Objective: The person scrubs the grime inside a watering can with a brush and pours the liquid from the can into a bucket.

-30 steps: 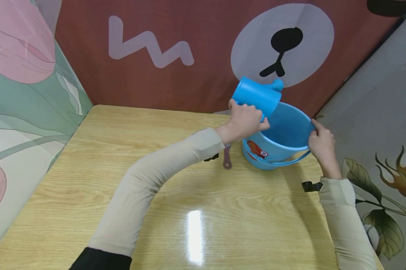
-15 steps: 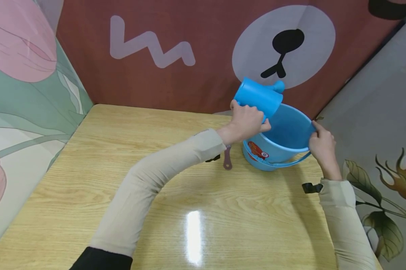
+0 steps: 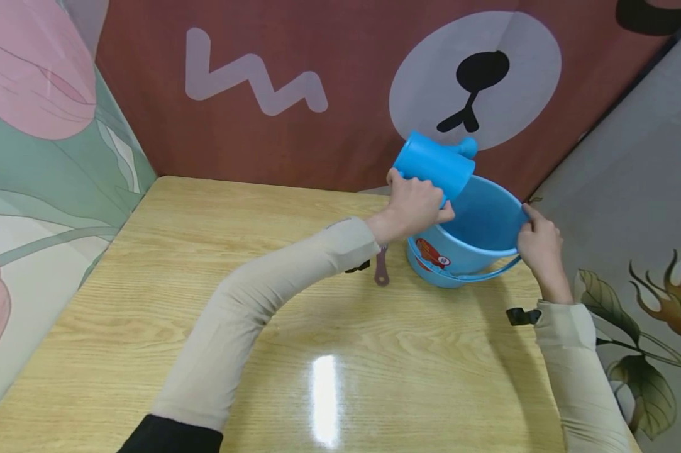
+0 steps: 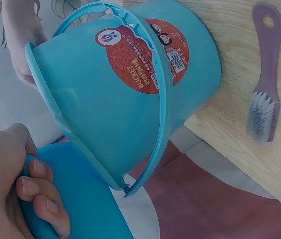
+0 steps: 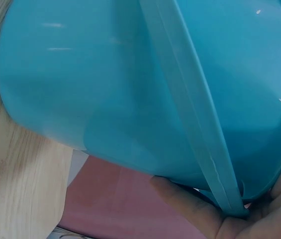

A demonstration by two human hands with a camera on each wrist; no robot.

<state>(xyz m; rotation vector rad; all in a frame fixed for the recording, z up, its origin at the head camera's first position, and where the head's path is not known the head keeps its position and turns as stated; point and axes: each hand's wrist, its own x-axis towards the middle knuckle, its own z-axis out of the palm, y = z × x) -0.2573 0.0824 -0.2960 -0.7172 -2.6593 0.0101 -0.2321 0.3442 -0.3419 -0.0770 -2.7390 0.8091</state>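
My left hand (image 3: 416,204) grips the handle of a blue watering can (image 3: 435,165), which is tilted over the left rim of a light blue bucket (image 3: 465,250). In the left wrist view, curled fingers (image 4: 38,189) wrap the can's handle. No water shows coming out. The bucket stands at the table's back right, a red label on its side and its carrying handle hanging down in front. My right hand (image 3: 540,248) holds the bucket's right rim; in the right wrist view, the thumb and palm (image 5: 259,221) sit at the rim beside the handle's joint.
A scrub brush (image 3: 381,270) with a purple handle lies on the wooden table (image 3: 295,352) just left of the bucket, its bristles hidden partly by my left wrist. Printed cloth (image 3: 261,145) hangs behind the table's back edge, and a grey flowered wall (image 3: 629,207) rises on the right.
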